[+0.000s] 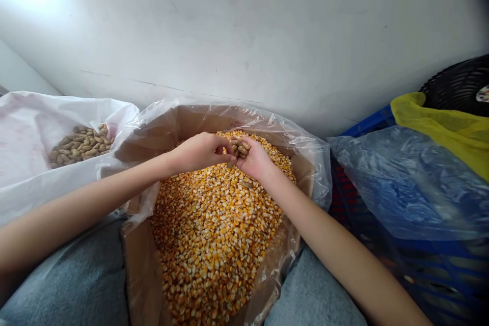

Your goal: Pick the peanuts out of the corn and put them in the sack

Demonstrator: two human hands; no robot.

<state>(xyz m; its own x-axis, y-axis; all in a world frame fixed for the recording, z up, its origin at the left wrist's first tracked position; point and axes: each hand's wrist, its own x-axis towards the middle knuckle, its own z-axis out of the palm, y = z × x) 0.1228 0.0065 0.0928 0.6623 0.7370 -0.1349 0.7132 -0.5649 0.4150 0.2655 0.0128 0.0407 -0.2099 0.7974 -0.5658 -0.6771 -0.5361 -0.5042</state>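
Several peanuts in their shells [241,148] lie in my right hand [255,159], which is cupped palm up over the corn. My left hand [204,153] reaches in from the left, its thumb and fingers bent together at the edge of these peanuts; whether it pinches one is too small to tell. Below both hands, yellow corn kernels [214,229] fill a box lined with clear plastic [323,163]. A single peanut [246,184] rests on the kernels just under my right hand.
A white sack [23,127] at the left holds a heap of peanuts [82,145]. On the right are clear plastic [412,183], yellow mesh [454,125], blue crates [439,265] and a black fan [458,84]. A pale wall [244,30] stands behind.
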